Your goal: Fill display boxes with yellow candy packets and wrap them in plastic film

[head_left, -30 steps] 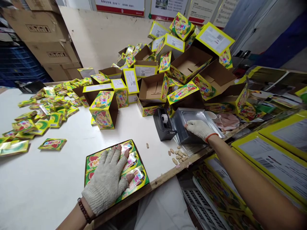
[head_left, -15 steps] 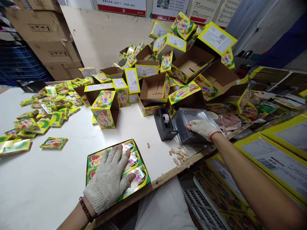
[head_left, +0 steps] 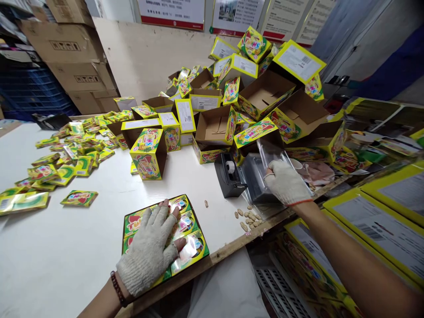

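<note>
My left hand (head_left: 150, 247), in a fingerless knit glove, lies flat with fingers spread on a filled display box (head_left: 194, 247). Several green and yellow candy packs show in rows inside it, partly covered by the palm. At the right, my gloved right hand (head_left: 286, 183) is closed on a clear plastic sheet (head_left: 270, 154), lifting it off a stack of clear plastic sheets (head_left: 253, 176). Beside that stack stands a black tape dispenser (head_left: 230, 176) with a white roll.
Empty printed cartons (head_left: 215, 126) are heaped at the back. Loose candy packs (head_left: 71, 154) spread over the left of the white table (head_left: 82, 251). Peanuts (head_left: 251, 218) lie near the wooden front edge. Filled boxes (head_left: 374, 225) stand at the right, below a small cup (head_left: 296, 165).
My right hand has closed on the top plastic sheet and pulled it up and right from the stack. The left hand stays flat on the box. The view has tilted slightly.
</note>
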A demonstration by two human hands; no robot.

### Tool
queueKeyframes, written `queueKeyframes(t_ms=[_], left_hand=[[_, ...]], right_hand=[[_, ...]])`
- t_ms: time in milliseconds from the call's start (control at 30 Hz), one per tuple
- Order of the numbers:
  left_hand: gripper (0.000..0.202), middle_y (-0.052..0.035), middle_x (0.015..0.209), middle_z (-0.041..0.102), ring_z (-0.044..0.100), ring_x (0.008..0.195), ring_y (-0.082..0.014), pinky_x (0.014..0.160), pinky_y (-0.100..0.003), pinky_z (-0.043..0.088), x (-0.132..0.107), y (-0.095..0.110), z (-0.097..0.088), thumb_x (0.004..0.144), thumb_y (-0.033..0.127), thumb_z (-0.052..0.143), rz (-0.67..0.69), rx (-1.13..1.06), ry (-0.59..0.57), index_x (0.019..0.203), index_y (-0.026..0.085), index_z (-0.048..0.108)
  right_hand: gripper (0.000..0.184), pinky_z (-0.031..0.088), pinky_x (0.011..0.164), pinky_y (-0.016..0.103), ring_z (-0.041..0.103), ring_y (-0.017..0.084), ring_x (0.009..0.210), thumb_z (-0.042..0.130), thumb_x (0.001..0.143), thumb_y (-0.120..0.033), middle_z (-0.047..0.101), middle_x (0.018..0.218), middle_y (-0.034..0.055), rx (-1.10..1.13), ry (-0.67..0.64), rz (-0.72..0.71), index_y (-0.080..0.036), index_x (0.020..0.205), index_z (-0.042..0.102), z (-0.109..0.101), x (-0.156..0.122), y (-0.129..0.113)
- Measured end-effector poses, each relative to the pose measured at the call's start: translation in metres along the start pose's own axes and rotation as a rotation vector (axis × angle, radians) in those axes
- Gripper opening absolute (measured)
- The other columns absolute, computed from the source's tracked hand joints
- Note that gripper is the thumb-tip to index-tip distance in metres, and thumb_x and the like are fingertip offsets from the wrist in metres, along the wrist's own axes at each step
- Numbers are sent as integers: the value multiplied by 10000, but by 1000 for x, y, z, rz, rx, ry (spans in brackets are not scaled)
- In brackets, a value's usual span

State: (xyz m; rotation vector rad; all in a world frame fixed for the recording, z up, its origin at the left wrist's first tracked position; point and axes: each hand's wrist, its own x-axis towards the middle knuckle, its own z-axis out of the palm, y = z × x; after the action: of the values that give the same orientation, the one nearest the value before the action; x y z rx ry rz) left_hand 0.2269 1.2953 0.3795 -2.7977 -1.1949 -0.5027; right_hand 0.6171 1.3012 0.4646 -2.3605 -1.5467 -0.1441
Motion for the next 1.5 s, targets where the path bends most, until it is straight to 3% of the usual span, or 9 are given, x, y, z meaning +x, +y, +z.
queueKeyframes(t_ms=[100,267,433,567,733,867,1167,1333,1500], left_hand=[[607,-154,1566,391,317,1482,-319,1118,-520,417,10,6,-32,970,318,424,10,-77,176,1555,245,277],[522,-83,1343,588,437,1376,-409,1083,-675,353,42,17,-129,882,489,521,-104,-52,226,1377,323,531],[375,-26,812,648,633,763,-226,686,-360,534,42,-1,-178,826,570,539,-335,-377,140,903,234,685],[361,19,725,586,532,634,-144,574,-258,436,33,-29,-155,789,479,592,-520,-631,100,1030,218,653],[204,5,712,586,527,673,-138,630,-254,417,29,-78,-75,809,315,521,-723,-629,139,881,163,638],[170,-10,681,616,565,694,-157,666,-273,427,16,-89,-24,824,236,497,-773,-550,105,747,174,636],[287,-108,1102,696,631,1051,-240,946,-385,485,-24,-70,-15,937,256,430,-738,-375,53,1057,173,677],[383,-116,1306,609,549,1180,-291,1012,-480,422,17,-41,-21,959,296,474,-165,-31,-231,1316,192,566],[495,-132,1323,577,538,1162,-304,973,-477,418,57,-2,-9,993,462,427,-57,-2,-267,1382,164,498]], right_hand=[[78,403,741,365,555,254,784,478,746,-182,619,852,122,55,87,-273,-226,794,521,-37,-38,-39],[111,405,622,320,476,183,617,480,688,-166,551,669,11,505,-361,-782,-273,712,494,-95,-81,-106],[88,426,543,282,493,151,590,589,798,-327,539,667,-2,1008,-439,-610,-247,835,584,-100,-62,-126],[291,417,484,237,521,128,551,677,743,-361,527,664,-28,1181,-566,-410,-215,966,559,-42,-40,-146],[48,295,411,187,460,92,474,546,788,-232,478,532,-36,870,-717,-213,-187,773,558,48,-22,-189],[86,293,402,189,414,79,421,574,734,-159,470,469,-41,745,-794,-207,-168,649,578,87,-13,-202],[141,386,428,199,472,100,482,486,849,-236,522,581,-25,808,-800,-141,-179,789,601,106,-40,-181],[122,378,447,222,499,118,519,518,839,-190,582,646,3,764,-773,-158,-167,811,634,109,-35,-184],[192,464,683,230,591,161,822,545,804,-117,681,929,62,762,-665,-205,-157,964,643,95,-53,-175]])
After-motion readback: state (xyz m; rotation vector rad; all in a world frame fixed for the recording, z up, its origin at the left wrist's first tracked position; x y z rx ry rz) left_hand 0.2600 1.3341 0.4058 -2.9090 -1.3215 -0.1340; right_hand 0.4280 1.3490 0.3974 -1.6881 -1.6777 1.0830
